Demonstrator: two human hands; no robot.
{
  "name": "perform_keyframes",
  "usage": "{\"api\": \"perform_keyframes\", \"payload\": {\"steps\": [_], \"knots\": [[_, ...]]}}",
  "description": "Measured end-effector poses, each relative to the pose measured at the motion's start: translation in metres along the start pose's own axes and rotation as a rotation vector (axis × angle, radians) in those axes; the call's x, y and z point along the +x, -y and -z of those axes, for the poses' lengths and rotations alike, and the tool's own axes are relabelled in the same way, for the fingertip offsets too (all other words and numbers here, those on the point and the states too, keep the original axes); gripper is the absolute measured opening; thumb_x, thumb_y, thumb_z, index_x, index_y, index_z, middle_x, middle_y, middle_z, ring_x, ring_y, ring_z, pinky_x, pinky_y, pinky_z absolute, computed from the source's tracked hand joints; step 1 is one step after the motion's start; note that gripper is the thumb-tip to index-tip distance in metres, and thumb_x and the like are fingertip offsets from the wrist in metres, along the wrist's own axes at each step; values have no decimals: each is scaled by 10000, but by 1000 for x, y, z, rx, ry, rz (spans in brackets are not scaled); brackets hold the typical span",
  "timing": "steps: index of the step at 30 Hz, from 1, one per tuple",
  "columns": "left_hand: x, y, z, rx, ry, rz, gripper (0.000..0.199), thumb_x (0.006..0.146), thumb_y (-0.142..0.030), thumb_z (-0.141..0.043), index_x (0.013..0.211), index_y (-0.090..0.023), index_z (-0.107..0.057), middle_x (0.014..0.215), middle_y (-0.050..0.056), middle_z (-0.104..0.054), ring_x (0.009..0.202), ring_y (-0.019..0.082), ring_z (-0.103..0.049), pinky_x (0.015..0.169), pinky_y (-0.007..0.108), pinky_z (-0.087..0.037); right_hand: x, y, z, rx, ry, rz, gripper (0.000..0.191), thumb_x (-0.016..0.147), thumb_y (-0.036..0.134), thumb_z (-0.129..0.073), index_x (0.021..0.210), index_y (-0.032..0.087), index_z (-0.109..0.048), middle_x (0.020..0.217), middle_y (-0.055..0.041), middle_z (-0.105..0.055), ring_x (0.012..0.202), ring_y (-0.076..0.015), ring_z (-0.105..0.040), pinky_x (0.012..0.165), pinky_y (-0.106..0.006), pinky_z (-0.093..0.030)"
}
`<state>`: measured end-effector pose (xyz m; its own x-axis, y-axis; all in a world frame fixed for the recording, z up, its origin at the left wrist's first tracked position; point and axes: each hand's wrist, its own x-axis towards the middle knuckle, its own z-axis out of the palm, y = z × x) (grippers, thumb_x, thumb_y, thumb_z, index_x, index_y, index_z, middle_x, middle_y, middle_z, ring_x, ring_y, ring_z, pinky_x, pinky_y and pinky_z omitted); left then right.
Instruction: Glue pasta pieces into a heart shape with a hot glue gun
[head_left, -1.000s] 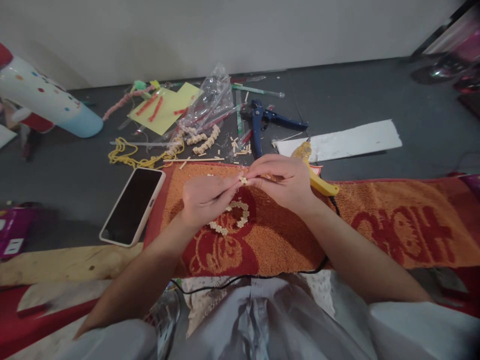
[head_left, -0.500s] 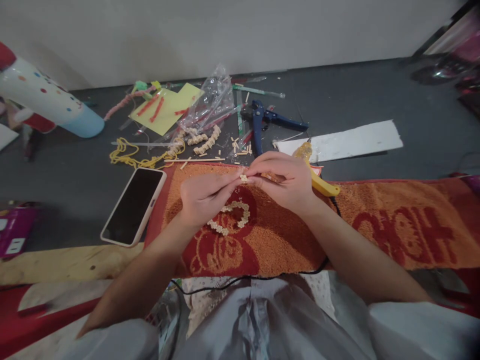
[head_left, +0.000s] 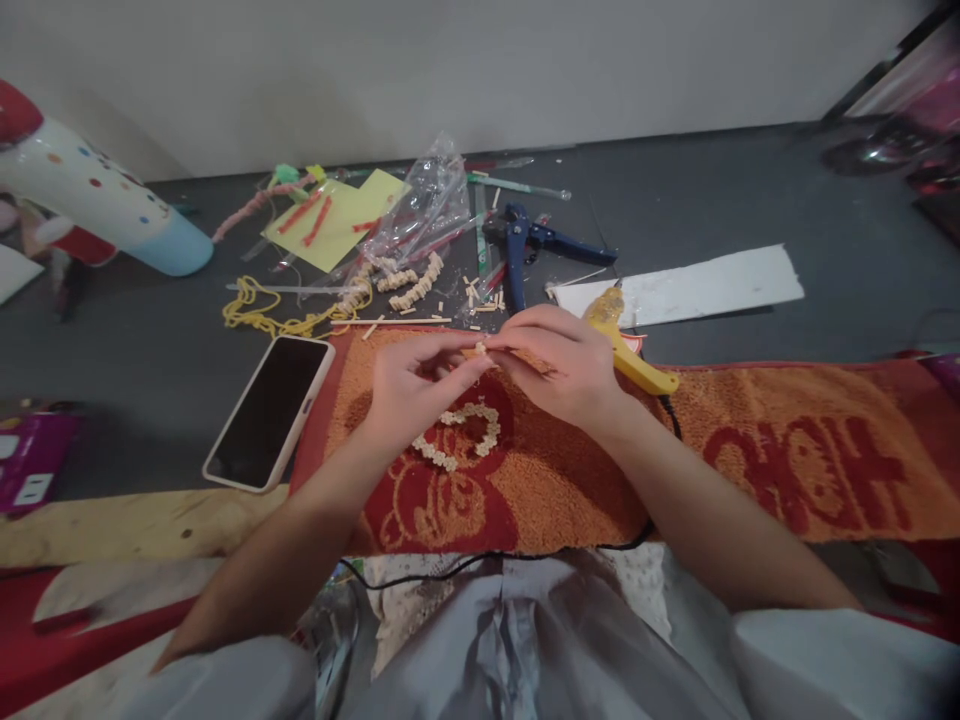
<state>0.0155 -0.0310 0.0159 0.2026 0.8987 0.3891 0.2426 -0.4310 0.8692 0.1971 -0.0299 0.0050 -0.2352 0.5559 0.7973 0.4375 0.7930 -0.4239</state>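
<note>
Between my fingertips, above the orange towel (head_left: 570, 470), is a small cluster of pale cut wooden stick pieces (head_left: 481, 348). My left hand (head_left: 412, 385) pinches it from the left, thumb and forefinger closed at its edge. From the right, my right hand (head_left: 562, 365) grips the same cluster in its fingertips, which partly hide it. A curved, heart-like outline of joined stick pieces (head_left: 491, 432) lies on the towel below my left hand. Right of my right hand rests a yellow glue gun (head_left: 641, 368) with a gluey tip.
Blue-handled cutters (head_left: 517, 250) lie beyond my hands, near a white strip (head_left: 705, 285). Farther left are joined stick pieces (head_left: 418, 282), a clear plastic bag (head_left: 435, 190), yellow paper (head_left: 337, 240) and yellow yarn (head_left: 259, 312). A phone (head_left: 270, 415) and a bottle (head_left: 127, 205) stay left.
The left fingers have opened out slightly and their grip has shifted on the cluster. The cluster has turned and moved slightly left. Other things lie as before.
</note>
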Motion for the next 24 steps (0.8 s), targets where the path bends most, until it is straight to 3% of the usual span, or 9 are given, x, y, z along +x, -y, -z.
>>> {"api": "perform_keyframes", "payload": {"steps": [4,9,12,15,18,24], "knots": [[3,2,-2,-182,27,217,272,749,-434,-760,798,-167,-746,640,20,-717,388,53,-509,347,175,-364,-2,0,-5,-21,13,38,109,897,164,-586,912,229,-673,862,-47,-685,819,-167,-642,752,-330,-545],[6,2,-5,-463,37,452,322,666,-455,-820,752,-165,-710,555,-6,-649,324,33,-417,293,182,-247,1,3,-3,-63,36,-38,82,886,211,-605,937,222,-668,891,-61,-678,821,-168,-637,736,-320,-544],[8,2,-4,-565,77,541,322,630,-450,-844,722,-180,-694,434,-69,-499,305,12,-280,298,188,-179,4,4,-1,-46,58,-66,106,870,247,-636,960,200,-665,905,-77,-684,825,-173,-647,726,-311,-550],[8,4,-3,-603,127,576,329,629,-465,-841,669,-188,-668,373,-96,-367,309,15,-218,309,198,-145,4,4,-1,-30,49,-83,79,877,253,-628,929,204,-663,883,-66,-683,805,-164,-648,709,-299,-546],[8,7,-3,-607,145,600,357,636,-498,-827,629,-192,-644,359,-90,-347,309,27,-233,314,208,-125,4,5,-2,-24,57,-109,60,878,239,-609,903,218,-659,884,-54,-687,803,-162,-646,717,-303,-542],[8,11,-3,-518,34,472,401,668,-549,-799,675,-207,-590,369,-106,-326,317,31,-214,329,227,-127,5,11,-2,57,35,-197,12,830,206,-647,838,201,-655,813,-23,-679,713,-125,-624,671,-268,-523]]}}
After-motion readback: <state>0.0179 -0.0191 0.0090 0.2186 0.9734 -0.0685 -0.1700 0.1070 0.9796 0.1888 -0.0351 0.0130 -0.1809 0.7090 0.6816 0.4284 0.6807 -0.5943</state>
